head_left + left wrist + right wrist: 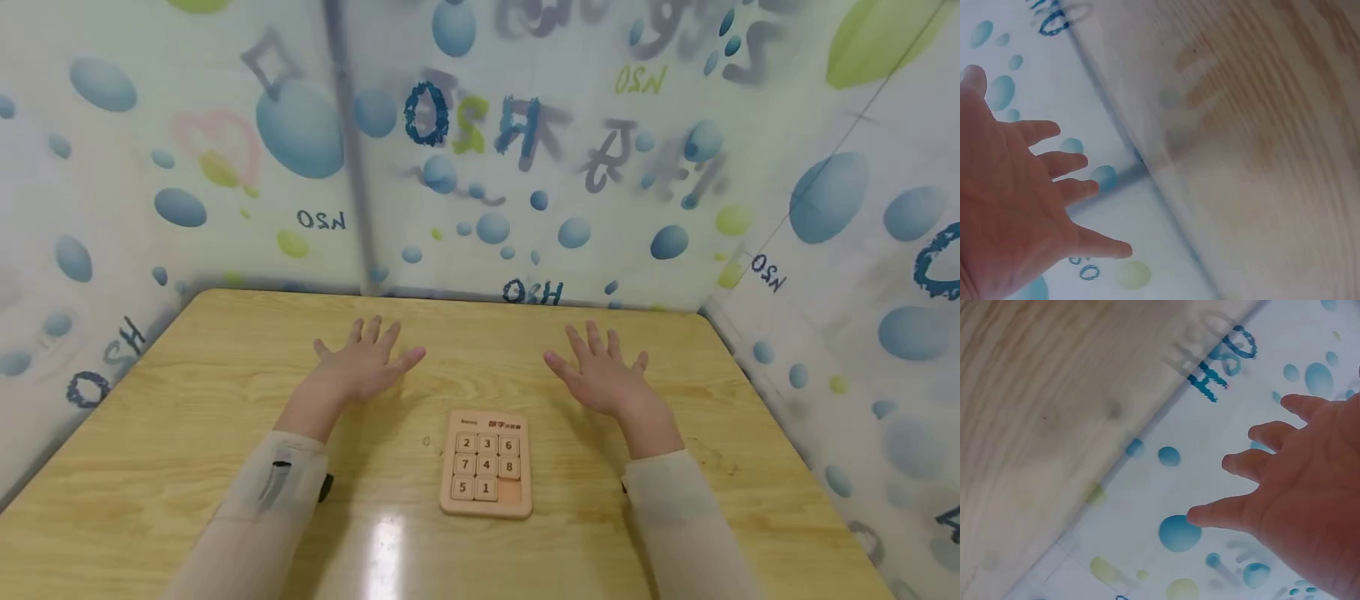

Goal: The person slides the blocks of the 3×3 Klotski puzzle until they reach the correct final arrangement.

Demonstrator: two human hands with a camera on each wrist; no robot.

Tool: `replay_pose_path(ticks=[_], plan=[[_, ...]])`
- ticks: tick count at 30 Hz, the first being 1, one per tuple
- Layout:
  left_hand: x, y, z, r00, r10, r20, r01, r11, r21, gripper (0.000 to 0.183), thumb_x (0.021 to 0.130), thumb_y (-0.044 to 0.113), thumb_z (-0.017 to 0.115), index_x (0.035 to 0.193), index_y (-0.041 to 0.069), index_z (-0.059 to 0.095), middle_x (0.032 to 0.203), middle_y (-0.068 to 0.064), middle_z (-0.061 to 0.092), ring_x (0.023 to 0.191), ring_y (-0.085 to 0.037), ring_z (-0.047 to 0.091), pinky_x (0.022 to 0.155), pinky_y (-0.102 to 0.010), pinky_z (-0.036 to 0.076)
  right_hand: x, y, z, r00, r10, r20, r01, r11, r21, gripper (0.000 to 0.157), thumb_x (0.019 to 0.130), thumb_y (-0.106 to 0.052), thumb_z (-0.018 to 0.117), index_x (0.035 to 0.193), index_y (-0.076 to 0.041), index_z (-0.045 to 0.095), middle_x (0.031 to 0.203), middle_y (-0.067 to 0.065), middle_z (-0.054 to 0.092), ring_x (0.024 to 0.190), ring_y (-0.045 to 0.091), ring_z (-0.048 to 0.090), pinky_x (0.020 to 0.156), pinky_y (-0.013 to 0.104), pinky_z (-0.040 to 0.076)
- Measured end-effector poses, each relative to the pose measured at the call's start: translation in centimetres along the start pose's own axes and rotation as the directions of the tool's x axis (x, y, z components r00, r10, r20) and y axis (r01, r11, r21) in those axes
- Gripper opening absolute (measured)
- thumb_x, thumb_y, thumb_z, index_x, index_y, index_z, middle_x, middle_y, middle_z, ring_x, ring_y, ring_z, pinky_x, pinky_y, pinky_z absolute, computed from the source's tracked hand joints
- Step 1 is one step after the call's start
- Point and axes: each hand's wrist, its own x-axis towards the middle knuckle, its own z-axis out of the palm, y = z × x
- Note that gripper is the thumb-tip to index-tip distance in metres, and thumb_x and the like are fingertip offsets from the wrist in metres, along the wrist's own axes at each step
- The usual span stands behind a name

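Observation:
A wooden number sliding puzzle (486, 464) lies flat near the middle of the table, between the forearms. Its rows read 2 3 6, 7 4 8 and 5 1, with a vacant slot at the lower right. My left hand (360, 367) is up and to the left of the puzzle, fingers spread, holding nothing. Up and to the right, my right hand (603, 375) mirrors it with fingers apart and nothing in them. Both wrist views show the spread fingers of the left hand (1022, 200) and right hand (1297, 481) against the patterned wall.
The light wooden table (225, 367) meets a back wall (450, 217) printed with blue and green drops and H2O lettering. Similar walls flank it left and right. Pale sleeves (262, 508) cover both forearms, with dark bits at the wrists.

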Motion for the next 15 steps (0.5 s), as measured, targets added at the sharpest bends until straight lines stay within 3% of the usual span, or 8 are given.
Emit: replay_pose_path(ticks=[5, 9, 15], plan=[[-0.6, 0.5, -0.4, 0.999, 0.031, 0.029, -0.031, 1.0, -0.002, 0.105, 0.097, 0.089, 0.02, 0.173, 0.017, 0.013, 0.18, -0.021, 0.004, 0.166, -0.049, 0.0, 0.114, -0.093, -0.008, -0.6, -0.6, -0.5, 0.999, -0.038, -0.002, 0.038, 0.999, -0.039, 0.092, 0.104, -0.08, 0.022, 0.174, -0.024, 0.003, 0.181, 0.014, -0.012, 0.165, 0.048, -0.013, 0.118, 0.088, -0.013], [-1.2, 1.1, -0.8, 0.993, 0.096, 0.067, -0.095, 0.995, -0.016, 0.102, 0.099, 0.087, 0.027, 0.172, 0.016, 0.021, 0.179, -0.022, 0.015, 0.165, -0.049, 0.011, 0.117, -0.092, 0.0, -1.8, -1.3, -1.3, 0.994, -0.109, -0.002, 0.108, 0.991, -0.076, 0.091, 0.104, -0.079, 0.025, 0.174, -0.025, 0.004, 0.181, 0.011, -0.012, 0.166, 0.047, -0.011, 0.119, 0.088, -0.01], [-2.2, 2.8, -0.2, 0.954, 0.256, 0.156, -0.257, 0.966, -0.017, 0.096, 0.1, 0.078, 0.047, 0.169, 0.014, 0.03, 0.177, -0.021, 0.024, 0.162, -0.048, 0.025, 0.119, -0.089, 0.013, -4.7, -2.2, -1.5, 0.956, -0.295, -0.008, 0.291, 0.948, -0.127, 0.09, 0.105, -0.074, 0.04, 0.173, -0.024, 0.01, 0.182, 0.005, -0.004, 0.168, 0.04, 0.0, 0.124, 0.085, -0.004]])
